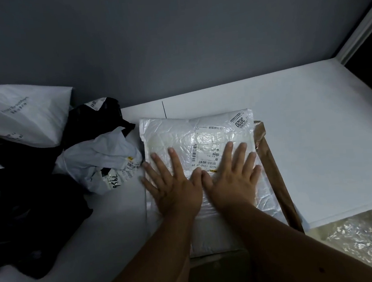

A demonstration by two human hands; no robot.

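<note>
A white padded mailer is laid flat on the white table. Its near half is pressed by the left hand and the right hand, both spread flat with straight fingers and thumbs almost touching; nothing is grasped. Its near edge is hidden by the forearms, and its shipping label is partly covered and largely illegible. A brown envelope is mostly hidden beneath its right side. To its left, a crumpled grey bag and black bags are heaped, cut off by the frame edge. Beyond its near right corner, crinkled clear plastic is seen blurred.
</note>
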